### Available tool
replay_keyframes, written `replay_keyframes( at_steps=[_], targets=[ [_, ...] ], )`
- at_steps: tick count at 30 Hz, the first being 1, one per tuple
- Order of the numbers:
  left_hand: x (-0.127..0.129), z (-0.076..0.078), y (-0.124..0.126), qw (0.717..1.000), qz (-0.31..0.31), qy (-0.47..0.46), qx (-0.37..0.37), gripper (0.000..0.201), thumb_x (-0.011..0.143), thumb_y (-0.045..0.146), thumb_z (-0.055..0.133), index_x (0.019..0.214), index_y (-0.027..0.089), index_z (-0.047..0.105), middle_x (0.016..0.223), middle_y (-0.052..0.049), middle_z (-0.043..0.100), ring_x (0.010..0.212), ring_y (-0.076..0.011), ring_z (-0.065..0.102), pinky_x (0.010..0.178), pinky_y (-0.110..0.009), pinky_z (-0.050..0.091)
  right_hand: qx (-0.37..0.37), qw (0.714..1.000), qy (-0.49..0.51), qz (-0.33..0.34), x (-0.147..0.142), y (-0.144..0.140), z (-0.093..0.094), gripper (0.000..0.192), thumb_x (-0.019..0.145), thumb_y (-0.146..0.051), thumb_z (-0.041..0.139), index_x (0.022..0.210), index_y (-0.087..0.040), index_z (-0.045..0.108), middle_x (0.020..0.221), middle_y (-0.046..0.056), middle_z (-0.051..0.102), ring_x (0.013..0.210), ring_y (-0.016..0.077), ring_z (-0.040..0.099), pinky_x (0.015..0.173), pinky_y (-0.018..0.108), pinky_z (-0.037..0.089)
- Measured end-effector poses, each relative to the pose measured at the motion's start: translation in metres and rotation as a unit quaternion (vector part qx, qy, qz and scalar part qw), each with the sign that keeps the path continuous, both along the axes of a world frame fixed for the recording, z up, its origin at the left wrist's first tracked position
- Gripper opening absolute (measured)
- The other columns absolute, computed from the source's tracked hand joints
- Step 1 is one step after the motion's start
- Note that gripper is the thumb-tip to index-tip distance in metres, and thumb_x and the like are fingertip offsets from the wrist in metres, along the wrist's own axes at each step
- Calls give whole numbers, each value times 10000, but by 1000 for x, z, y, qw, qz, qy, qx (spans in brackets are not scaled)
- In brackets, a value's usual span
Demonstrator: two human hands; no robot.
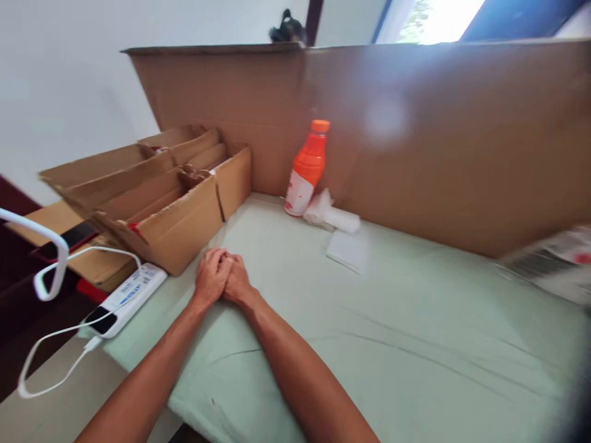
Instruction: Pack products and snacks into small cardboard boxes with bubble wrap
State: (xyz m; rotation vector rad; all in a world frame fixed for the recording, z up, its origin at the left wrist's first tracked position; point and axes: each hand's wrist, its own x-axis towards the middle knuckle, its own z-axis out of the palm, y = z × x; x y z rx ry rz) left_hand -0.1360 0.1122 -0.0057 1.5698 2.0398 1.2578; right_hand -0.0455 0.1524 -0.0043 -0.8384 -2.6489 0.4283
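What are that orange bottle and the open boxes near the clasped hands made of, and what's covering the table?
Orange bottle: probably plastic, glossy, with a white label and orange screw cap. Open boxes: brown corrugated cardboard, matte, with torn edges. Table cover: seemingly pale green cloth, since it creases. The left hand and right hand rest clasped on it.

The printed package (551,264) at the right edge was blurred and cut off. The dark object (287,29) at top centre sat half hidden behind the cardboard wall (438,141), too small to identify.

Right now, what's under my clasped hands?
The left hand and right hand rest clasped on a pale green cloth. What the cloth covers, and anything between the palms, is hidden.
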Motion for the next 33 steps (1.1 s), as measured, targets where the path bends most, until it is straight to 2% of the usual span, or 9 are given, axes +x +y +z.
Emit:
replay_keyframes(
  at_steps=[8,17,21,24,27,28,30,32,33],
  targets=[
    [-3,11,-17,987,-113,92,-63,527,814,538,409,1103,173,655,1205,-150,684,1189,-323,596,1115,-512,409,95,993,-71,20,40,-46,5,305,947,-328,603,1233,-228,642,1475,99,549,1350,280,454,1157,487,318],
    [89,-14,-85,915,-227,332,-30,705,930,534,258,1307,60,619,1451,-296,504,1387,-450,424,1115,-695,252,74,994,-67,-52,220,-205,17,496,973,-504,557,1389,-233,555,1533,59,516,1451,218,388,1210,390,292],
    [146,-21,-120,879,-341,332,24,613,919,500,390,1336,124,634,1478,-260,516,1417,-443,401,1148,-710,175,-7,978,2,-209,309,-237,22,284,964,-361,575,1210,-267,684,1391,43,647,1359,184,521,1129,366,402],
    [193,-16,-158,828,-473,295,55,599,847,479,603,1409,270,588,1542,-170,490,1451,-418,383,1190,-690,95,84,910,17,-406,400,-241,44,301,941,-312,556,1200,-260,699,1324,113,680,1281,272,588,1045,503,460],
    [250,-19,-202,728,-644,226,60,774,785,508,714,1491,297,479,1586,-148,430,1463,-422,377,1200,-699,118,245,808,-72,-531,503,-237,87,413,948,-423,535,1286,-212,643,1364,190,632,1298,364,555,1008,598,430],
    [271,-22,-216,694,-689,196,75,674,829,490,684,1452,290,525,1545,-150,487,1429,-407,438,1195,-687,180,295,768,-107,-559,537,-236,103,495,956,-495,514,1325,-182,615,1389,232,600,1314,395,532,984,604,427],
    [308,-31,-238,658,-740,128,49,297,949,349,566,1216,322,695,1345,-89,683,1277,-317,617,1184,-604,303,372,676,-154,-617,603,-236,132,663,953,-660,425,1391,-182,563,1444,290,530,1345,437,482,934,634,392],
    [329,-34,-250,633,-770,74,4,227,972,354,541,1063,334,748,1023,-14,804,990,-217,747,1169,-477,388,407,626,-159,-646,663,-238,153,767,868,-836,348,1230,-234,656,1274,298,639,1194,458,588,808,653,389],
    [330,-31,-251,629,-776,38,-26,227,975,370,539,1035,345,756,920,16,809,877,-181,758,1149,-418,422,381,632,-156,-657,688,-239,159,743,810,-895,364,1041,-280,712,1066,263,713,1056,435,654,730,624,396]
  ],
)
